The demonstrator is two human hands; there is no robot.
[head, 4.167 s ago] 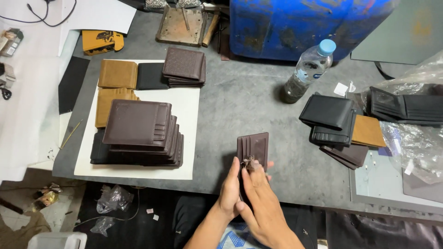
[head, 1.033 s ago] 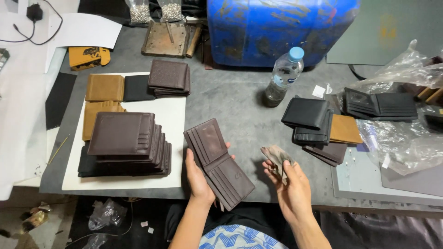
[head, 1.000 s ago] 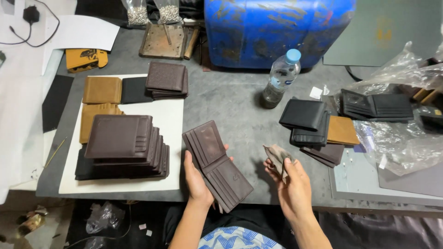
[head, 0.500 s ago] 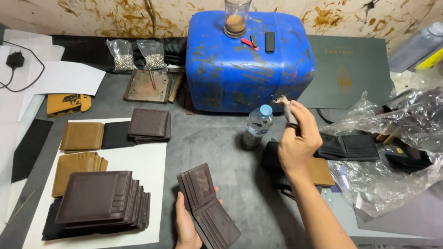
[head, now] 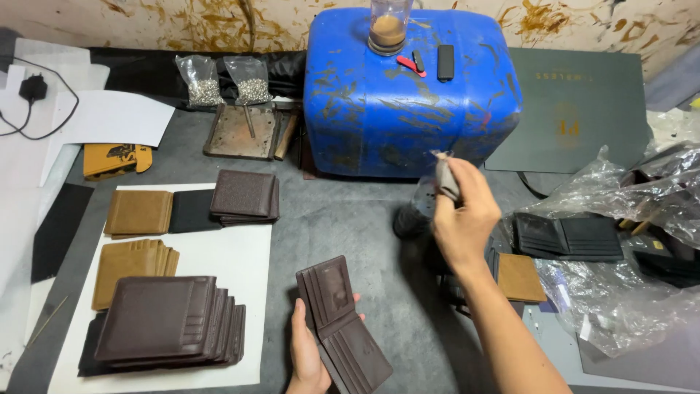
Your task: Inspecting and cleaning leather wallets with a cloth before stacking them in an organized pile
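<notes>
Wallet [head: 341, 327], dark brown leather bifold, open, low over the grey surface [head: 350, 226]; left hand [head: 306, 354] clasps its spine edge. Judged light, supple, best gripped along the fold. Right hand [head: 459, 211], raised near the blue drum [head: 408, 95], pinches a small grey rag [head: 445, 175].

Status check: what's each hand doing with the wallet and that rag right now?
Left hand holds open brown wallet low over the table. Right hand raised, pinching grey rag near blue drum. Bottle partly hidden behind right hand.
</notes>
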